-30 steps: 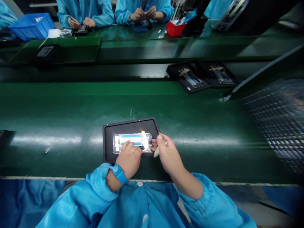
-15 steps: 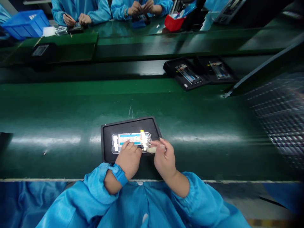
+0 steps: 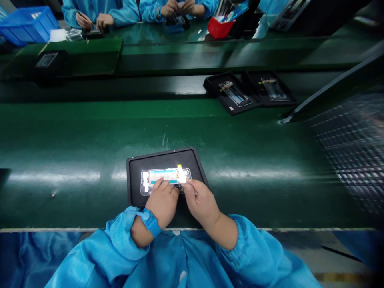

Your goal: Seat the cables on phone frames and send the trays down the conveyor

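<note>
An opened phone (image 3: 163, 176) with white edges, blue strips and a yellow tab lies in a black tray (image 3: 136, 164) in front of me. My left hand (image 3: 163, 202), with a blue strap on its wrist, rests its outstretched fingers on the phone's near edge. By its fingertips sits a small black part (image 3: 177, 186). My right hand (image 3: 201, 202) is closed in a pinch at the phone's right end, thumb and fingers together. A small greyish end shows below those fingers; the rest of whatever they hold is hidden.
Two more black trays with opened phones (image 3: 235, 94) overlap beyond the green bench (image 3: 90, 132). Another tray (image 3: 48, 60) stands far left. Across the line, two people in blue sleeves work with their hands, near a blue bin (image 3: 30, 26) and a red box (image 3: 220, 28). A metal post (image 3: 300, 110) rises at right.
My right hand has moved a little left and rolled over the phone's right end. The pale tapered piece seen by its fingers before is now hidden. My left hand stays put.
</note>
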Tool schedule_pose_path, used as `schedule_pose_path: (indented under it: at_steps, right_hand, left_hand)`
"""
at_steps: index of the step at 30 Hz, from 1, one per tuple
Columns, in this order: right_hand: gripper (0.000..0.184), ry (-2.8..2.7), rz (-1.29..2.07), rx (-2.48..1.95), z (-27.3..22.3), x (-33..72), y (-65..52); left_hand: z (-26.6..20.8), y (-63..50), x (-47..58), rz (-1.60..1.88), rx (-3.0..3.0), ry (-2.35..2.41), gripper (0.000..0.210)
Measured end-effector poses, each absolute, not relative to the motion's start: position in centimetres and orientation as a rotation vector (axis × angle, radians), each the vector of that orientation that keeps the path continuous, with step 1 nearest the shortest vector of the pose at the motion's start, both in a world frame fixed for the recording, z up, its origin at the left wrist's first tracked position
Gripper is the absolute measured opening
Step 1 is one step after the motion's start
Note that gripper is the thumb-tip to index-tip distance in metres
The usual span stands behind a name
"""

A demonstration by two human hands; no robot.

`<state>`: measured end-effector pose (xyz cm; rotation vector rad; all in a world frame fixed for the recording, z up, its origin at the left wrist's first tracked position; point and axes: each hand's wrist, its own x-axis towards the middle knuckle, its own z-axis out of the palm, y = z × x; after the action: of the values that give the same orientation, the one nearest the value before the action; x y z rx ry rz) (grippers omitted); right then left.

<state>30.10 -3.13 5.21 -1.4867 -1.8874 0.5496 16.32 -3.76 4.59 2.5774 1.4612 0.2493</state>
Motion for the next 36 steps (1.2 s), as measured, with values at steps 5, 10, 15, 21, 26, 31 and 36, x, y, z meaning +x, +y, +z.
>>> schedule_pose_path:
  at_steps: [5, 10, 15, 21, 26, 31, 36]
  right_hand:
    - [0.033, -2.071, 0.526, -1.493, 5.3, 29.3, -2.6]
    - [0.029, -1.830, 0.574, -1.557, 4.6, 29.4, -2.6]
    - [0.028, -1.352, 0.802, -1.700, 4.5, 29.9, -2.4]
    - [0.031, -0.966, 0.889, -1.597, 3.5, 29.8, -2.7]
    - [0.030, -0.939, 0.889, -1.583, 3.2, 29.8, -2.7]
    - [0.031, -0.935, 0.864, -1.594, 3.1, 29.8, -2.6]
    - [0.033, -0.904, 0.930, -1.590, 2.9, 29.7, -2.6]
  left_hand:
    - [4.7, -3.6, 16.4, 0.242, 2.584, 1.452, 0.018]
    - [4.5, -3.6, 16.4, 0.286, 2.571, 1.461, 0.015]
    - [4.3, -3.5, 16.3, 0.343, 2.535, 1.477, 0.013]
    - [4.1, -3.6, 16.3, 0.387, 2.529, 1.484, 0.014]
    - [4.3, -3.6, 15.9, 0.518, 2.476, 1.461, 0.018]
    - [5.0, -1.7, 15.5, 0.598, 2.424, 1.610, 0.024]
    - [4.5, 0.4, 15.7, 0.306, 2.478, 1.646, 0.026]
